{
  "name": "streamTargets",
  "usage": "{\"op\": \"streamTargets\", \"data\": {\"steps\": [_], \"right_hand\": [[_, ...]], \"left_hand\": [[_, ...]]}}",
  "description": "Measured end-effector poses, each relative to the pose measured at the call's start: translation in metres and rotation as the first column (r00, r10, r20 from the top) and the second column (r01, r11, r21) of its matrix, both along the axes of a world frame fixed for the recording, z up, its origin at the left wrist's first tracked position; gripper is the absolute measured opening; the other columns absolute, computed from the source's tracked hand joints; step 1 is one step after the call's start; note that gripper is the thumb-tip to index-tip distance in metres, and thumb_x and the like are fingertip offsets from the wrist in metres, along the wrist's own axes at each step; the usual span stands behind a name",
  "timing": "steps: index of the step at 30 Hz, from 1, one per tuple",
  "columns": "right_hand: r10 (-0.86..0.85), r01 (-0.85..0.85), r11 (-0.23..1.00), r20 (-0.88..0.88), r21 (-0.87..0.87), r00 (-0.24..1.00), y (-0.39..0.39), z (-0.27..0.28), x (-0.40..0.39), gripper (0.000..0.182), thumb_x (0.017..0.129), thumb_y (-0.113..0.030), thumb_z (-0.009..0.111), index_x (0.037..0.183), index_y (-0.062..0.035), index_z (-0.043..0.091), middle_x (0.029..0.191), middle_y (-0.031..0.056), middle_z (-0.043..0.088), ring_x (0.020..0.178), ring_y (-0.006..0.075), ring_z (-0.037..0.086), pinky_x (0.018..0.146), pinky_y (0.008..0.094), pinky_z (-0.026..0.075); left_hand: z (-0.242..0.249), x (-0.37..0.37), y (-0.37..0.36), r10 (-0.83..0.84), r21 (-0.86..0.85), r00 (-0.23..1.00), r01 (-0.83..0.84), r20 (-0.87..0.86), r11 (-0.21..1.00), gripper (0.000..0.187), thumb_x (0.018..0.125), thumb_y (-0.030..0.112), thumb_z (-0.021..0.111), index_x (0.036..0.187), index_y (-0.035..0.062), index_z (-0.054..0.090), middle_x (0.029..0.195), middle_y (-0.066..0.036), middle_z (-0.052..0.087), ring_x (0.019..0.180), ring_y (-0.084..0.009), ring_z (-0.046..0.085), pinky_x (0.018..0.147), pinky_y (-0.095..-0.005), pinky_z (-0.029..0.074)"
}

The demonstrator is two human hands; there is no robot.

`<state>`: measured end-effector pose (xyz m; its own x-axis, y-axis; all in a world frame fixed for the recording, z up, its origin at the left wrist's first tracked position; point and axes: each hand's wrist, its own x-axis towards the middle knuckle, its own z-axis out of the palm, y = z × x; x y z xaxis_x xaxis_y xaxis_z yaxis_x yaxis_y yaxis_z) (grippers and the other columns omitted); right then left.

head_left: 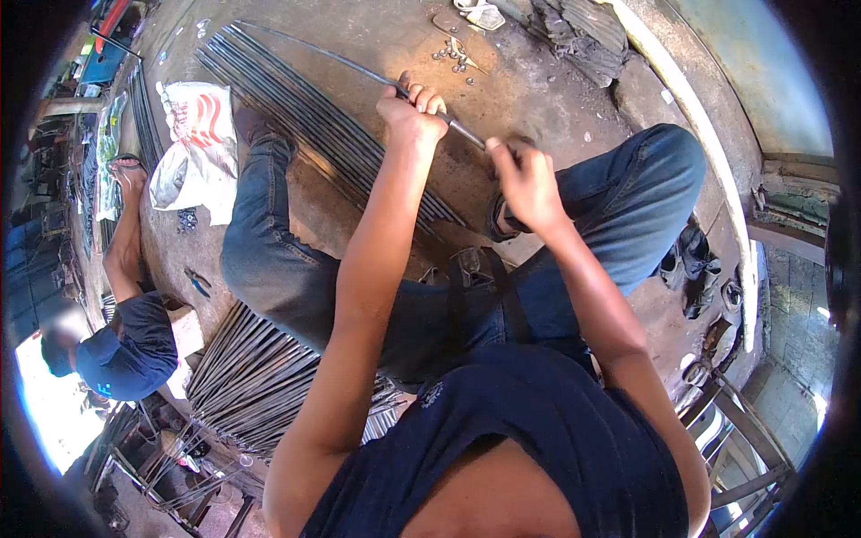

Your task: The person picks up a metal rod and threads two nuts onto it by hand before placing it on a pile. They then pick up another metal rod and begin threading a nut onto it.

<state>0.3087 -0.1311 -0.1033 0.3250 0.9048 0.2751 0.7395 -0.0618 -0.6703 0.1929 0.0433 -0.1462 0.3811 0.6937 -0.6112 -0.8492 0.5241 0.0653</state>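
A long thin metal rod runs from the upper left down to my hands. My left hand is wrapped round it near its lower end. To the right, my right hand is closed round the far end of a shiny metal piece in line with the rod; what exactly lies inside the fingers is hidden. Below and left of my hands, a row of dark rods lies on the ground, between my spread legs. Several small round metal parts lie on the ground above my hands.
A white and red sack lies at the left, with pliers below it. More rods are piled at lower left. Another person sits at the far left. Dark shoes and a long pale pole are at the right.
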Motion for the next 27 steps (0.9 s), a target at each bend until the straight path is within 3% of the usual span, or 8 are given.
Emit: {"op": "streamTargets", "data": {"steps": [2, 4, 6, 11, 14, 18, 22, 27], "right_hand": [[-0.337, -0.297, 0.816, -0.827, -0.495, 0.450, 0.006, -0.012, 0.016, 0.034, 0.085, -0.027, 0.070, 0.084, 0.0049, 0.058, 0.067, 0.0190, 0.059, 0.059, 0.0353, 0.061, 0.056, 0.0405, 0.049], [-0.256, -0.132, 0.866, -0.654, -0.483, 0.712, 0.002, -0.006, 0.000, 0.033, 0.086, -0.027, 0.070, 0.083, 0.0036, 0.060, 0.064, 0.0169, 0.058, 0.056, 0.0323, 0.061, 0.056, 0.0399, 0.049], [0.019, 0.000, 0.968, -0.071, 0.252, 0.997, 0.002, 0.001, -0.010, 0.039, 0.089, -0.035, 0.067, 0.078, 0.0025, 0.062, 0.056, 0.0143, 0.057, 0.050, 0.0246, 0.058, 0.054, 0.0368, 0.047], [-0.123, -0.161, 0.847, -0.482, -0.507, 0.868, -0.002, -0.002, 0.001, 0.029, 0.085, -0.024, 0.071, 0.090, 0.0033, 0.061, 0.081, 0.0200, 0.061, 0.066, 0.0330, 0.061, 0.062, 0.0396, 0.049], [-0.045, 0.056, 0.981, -0.064, 0.186, 0.997, -0.002, 0.015, -0.019, 0.033, 0.091, -0.027, 0.065, 0.079, 0.0042, 0.064, 0.062, 0.0164, 0.059, 0.052, 0.0226, 0.056, 0.055, 0.0367, 0.046], [0.019, -0.022, 0.959, 0.013, 0.283, 1.000, 0.002, 0.003, -0.011, 0.033, 0.091, -0.028, 0.066, 0.080, 0.0035, 0.065, 0.058, 0.0155, 0.057, 0.052, 0.0227, 0.057, 0.055, 0.0373, 0.046], [-0.172, -0.141, 0.872, -0.563, -0.469, 0.808, 0.008, 0.014, 0.007, 0.029, 0.081, -0.021, 0.074, 0.094, 0.0019, 0.061, 0.080, 0.0221, 0.063, 0.073, 0.0376, 0.065, 0.065, 0.0423, 0.051], [0.094, -0.095, 0.995, 0.066, 0.017, 0.993, -0.004, 0.011, -0.006, 0.030, 0.083, -0.024, 0.072, 0.089, 0.0039, 0.061, 0.076, 0.0238, 0.061, 0.066, 0.0419, 0.061, 0.062, 0.0459, 0.050]], "left_hand": [[0.000, 0.001, 0.001, 0.004, -0.019, 1.000, -0.004, -0.009, 1.000, 0.038, 0.097, 0.038, 0.035, 0.078, 0.0138, 0.056, 0.050, 0.005, 0.031, 0.038, -0.0099, 0.022, 0.037, -0.0244, 0.016], [0.003, 0.000, -0.001, 0.006, -0.053, 0.999, -0.008, -0.038, 0.999, 0.038, 0.097, 0.039, 0.035, 0.077, 0.0138, 0.056, 0.050, 0.005, 0.030, 0.038, -0.0099, 0.022, 0.037, -0.0244, 0.017], [0.001, -0.003, -0.001, -0.004, 0.001, 1.000, 0.004, -0.009, 1.000, 0.044, 0.098, 0.040, 0.030, 0.077, 0.0105, 0.055, 0.051, 0.004, 0.031, 0.038, -0.0100, 0.024, 0.037, -0.0244, 0.019], [0.004, 0.000, -0.001, 0.007, 0.030, 1.000, -0.007, -0.008, 1.000, 0.050, 0.100, 0.042, 0.026, 0.077, 0.0076, 0.054, 0.051, 0.003, 0.033, 0.038, -0.0099, 0.026, 0.038, -0.0242, 0.020], [0.004, -0.002, -0.001, 0.002, 0.025, 1.000, -0.001, -0.027, 1.000, 0.050, 0.100, 0.042, 0.026, 0.077, 0.0076, 0.053, 0.051, 0.003, 0.033, 0.039, -0.0099, 0.025, 0.038, -0.0241, 0.020], [0.003, -0.002, -0.003, -0.004, 0.018, 1.000, 0.004, -0.025, 1.000, 0.049, 0.100, 0.042, 0.026, 0.077, 0.0077, 0.053, 0.051, 0.003, 0.032, 0.038, -0.0101, 0.024, 0.037, -0.0240, 0.020], [0.003, 0.000, -0.002, 0.002, -0.073, 0.999, -0.006, -0.048, 0.997, 0.040, 0.098, 0.041, 0.033, 0.078, 0.0148, 0.056, 0.050, 0.005, 0.031, 0.038, -0.0103, 0.022, 0.037, -0.0252, 0.015], [-0.004, 0.000, 0.001, -0.030, -0.033, 0.999, 0.029, -0.025, 0.999, 0.043, 0.098, 0.043, 0.031, 0.078, 0.0144, 0.055, 0.050, 0.004, 0.031, 0.038, -0.0104, 0.022, 0.037, -0.0251, 0.016]]}}
